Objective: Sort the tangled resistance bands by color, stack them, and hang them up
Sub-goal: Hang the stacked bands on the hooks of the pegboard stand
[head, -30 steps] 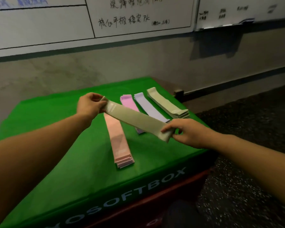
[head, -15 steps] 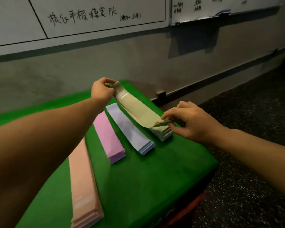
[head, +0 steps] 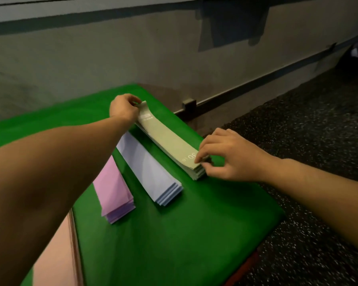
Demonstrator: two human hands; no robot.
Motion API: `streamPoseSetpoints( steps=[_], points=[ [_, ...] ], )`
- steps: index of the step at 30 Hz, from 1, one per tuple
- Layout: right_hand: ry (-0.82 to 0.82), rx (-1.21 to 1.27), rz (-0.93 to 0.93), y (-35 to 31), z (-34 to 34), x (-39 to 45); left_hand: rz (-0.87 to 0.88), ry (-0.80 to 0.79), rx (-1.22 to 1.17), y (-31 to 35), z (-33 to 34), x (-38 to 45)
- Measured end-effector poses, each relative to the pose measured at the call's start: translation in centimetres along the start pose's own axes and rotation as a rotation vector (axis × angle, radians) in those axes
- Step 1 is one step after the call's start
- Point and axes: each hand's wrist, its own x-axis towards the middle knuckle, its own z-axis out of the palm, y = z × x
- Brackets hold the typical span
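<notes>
Salmon-pink bands (head: 56, 250) are lying nearest us, then the pink stack (head: 114, 193) and lilac stack (head: 151, 174) on the green surface (head: 184, 234). Our right hand (head: 227, 157) is pinching the olive band (head: 165, 137) down onto its stack, no longer stretched in the air; our left hand (head: 124, 107) is gripping the far end, seemingly not yet flat. Olive sorting is nearly finishing.

Bare forearms, hands (head: 225, 155); no sleeves visible.

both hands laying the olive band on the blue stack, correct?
Not the blue stack. The head view shows both hands, left and right, laying the olive band on the olive stack to its right.
</notes>
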Motion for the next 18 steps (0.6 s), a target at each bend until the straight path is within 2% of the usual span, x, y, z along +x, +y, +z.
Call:
streamPoseSetpoints(
  steps=[3,8,15,18],
  points=[
    [-0.027,0.024,0.041,-0.2,0.2,-0.5,0.011,-0.002,0.071,-0.4,0.4,0.0],
    [0.068,0.119,0.072,-1.0,-0.8,-0.7,0.049,0.034,0.004,0.7,-1.1,-1.3],
    [0.123,0.184,0.006,-6.3,-3.0,0.7,0.099,0.064,-0.033,1.9,-7.7,-6.8],
    [0.099,0.221,-0.038,-9.7,-3.8,1.2,0.117,0.052,-0.036,1.8,-10.9,-10.5]
  ],
)
